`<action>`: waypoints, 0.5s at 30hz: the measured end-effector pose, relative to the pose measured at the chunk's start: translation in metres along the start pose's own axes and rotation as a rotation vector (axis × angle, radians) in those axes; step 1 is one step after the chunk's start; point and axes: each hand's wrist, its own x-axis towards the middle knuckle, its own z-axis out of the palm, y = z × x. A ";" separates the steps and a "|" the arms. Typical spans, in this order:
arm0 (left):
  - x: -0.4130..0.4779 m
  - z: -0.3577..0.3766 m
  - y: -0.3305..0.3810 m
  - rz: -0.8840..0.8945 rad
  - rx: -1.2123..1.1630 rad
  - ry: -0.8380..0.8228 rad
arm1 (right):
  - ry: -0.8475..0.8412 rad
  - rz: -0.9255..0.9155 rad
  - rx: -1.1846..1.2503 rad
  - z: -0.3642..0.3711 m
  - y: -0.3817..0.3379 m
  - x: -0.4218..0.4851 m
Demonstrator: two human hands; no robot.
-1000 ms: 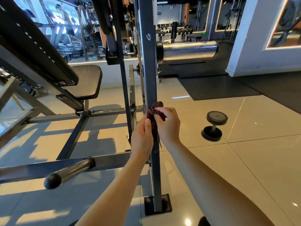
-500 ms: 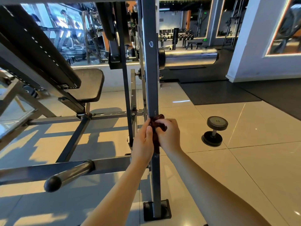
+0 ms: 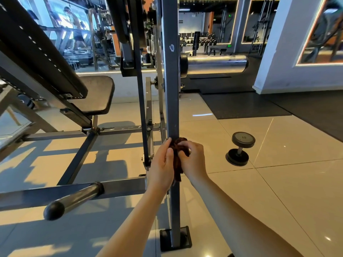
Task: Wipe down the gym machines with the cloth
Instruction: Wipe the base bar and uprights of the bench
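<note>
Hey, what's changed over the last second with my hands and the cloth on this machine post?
The left hand and right hand slid the dark cloth further down the upright post. Nothing was let go: both hands still grip the cloth around the post. The dumbbell stayed put.

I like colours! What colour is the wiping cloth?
Dark reddish-brown cloth, seen best in the head view.

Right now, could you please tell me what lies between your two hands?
The head view shows the dark cloth between the left hand and the right hand, both gripping it against the machine's upright post.
</note>
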 end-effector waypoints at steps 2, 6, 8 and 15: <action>0.001 -0.002 0.003 0.026 -0.007 -0.003 | 0.059 -0.115 0.029 -0.003 -0.012 0.001; 0.001 -0.006 0.012 0.054 -0.019 0.030 | 0.135 -0.305 0.044 0.005 -0.041 0.023; 0.001 -0.009 0.011 0.054 -0.040 0.032 | 0.142 -0.246 0.042 0.013 -0.040 0.025; -0.004 -0.009 0.007 -0.007 -0.026 -0.014 | 0.077 -0.148 0.016 0.011 -0.006 0.004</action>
